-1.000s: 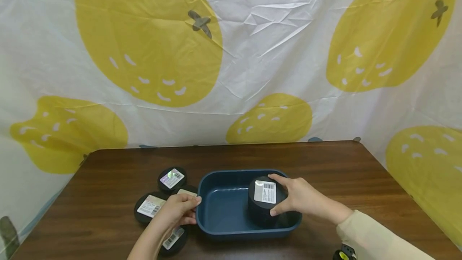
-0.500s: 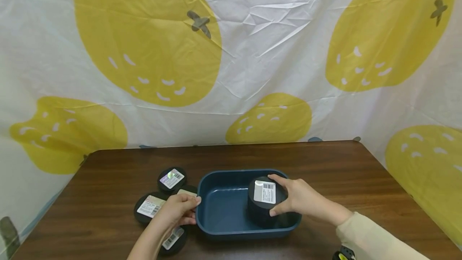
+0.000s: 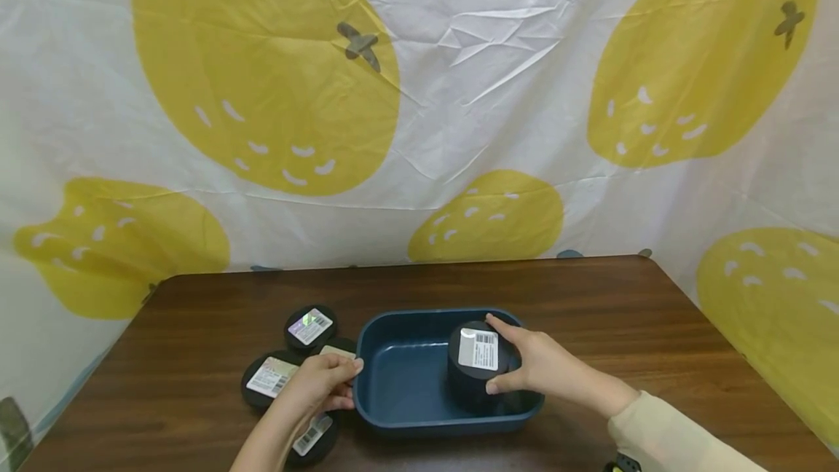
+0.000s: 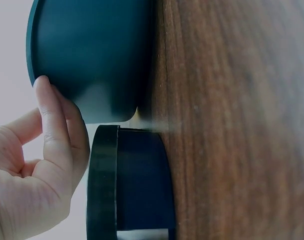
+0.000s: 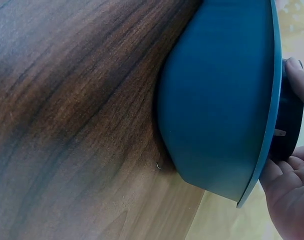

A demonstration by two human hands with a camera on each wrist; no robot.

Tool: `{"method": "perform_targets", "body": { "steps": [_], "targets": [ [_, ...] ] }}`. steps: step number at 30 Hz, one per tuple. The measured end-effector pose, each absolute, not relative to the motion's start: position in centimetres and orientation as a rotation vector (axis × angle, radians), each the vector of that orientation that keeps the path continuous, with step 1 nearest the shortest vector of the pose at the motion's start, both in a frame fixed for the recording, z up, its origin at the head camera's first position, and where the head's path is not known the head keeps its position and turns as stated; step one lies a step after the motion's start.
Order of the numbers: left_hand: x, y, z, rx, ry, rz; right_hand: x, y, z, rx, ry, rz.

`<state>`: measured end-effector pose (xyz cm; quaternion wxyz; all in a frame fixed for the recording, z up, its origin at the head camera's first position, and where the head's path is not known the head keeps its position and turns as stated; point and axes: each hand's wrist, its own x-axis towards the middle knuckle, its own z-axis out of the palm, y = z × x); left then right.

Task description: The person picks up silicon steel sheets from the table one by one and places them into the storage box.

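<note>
A blue rectangular basin (image 3: 400,425) with rounded corners stands on the wooden table. My left hand (image 3: 323,382) pinches its left rim, thumb and fingers meeting at the edge in the left wrist view. Inside the basin's right half is a round black jar (image 3: 467,384) with a white barcode label on top. My right hand (image 3: 531,359) grips this jar from the right, thumb at the near side and fingers at the far side. In the right wrist view the jar's (image 5: 287,120) top shows above the basin rim, its lower part hidden behind the wall.
Several more round black containers with labels cluster left of the basin: one at the back (image 3: 310,328), one farther left (image 3: 265,379), one near the front (image 3: 314,441). My left hand and forearm partly cover them. A lemon-print cloth (image 3: 432,130) hangs behind the table (image 3: 590,290).
The view has shifted very slightly. Both hands keep their holds on the basin rim and the jar, with no clear movement of either thing.
</note>
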<state>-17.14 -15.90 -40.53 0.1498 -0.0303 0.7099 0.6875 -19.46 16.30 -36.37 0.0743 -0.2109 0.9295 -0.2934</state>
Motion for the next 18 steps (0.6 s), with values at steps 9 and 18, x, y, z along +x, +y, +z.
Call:
{"method": "perform_targets", "body": {
  "steps": [9, 18],
  "targets": [
    [-17.1, -15.9, -40.4, -0.100, 2.041, 1.976, -19.0, 17.1, -36.7, -0.682, 2.760, -0.987],
    [-17.1, -15.9, -40.4, -0.100, 2.045, 1.961, -18.3, 18.5, -36.4, -0.741, 2.824, -0.939]
  ]
}}
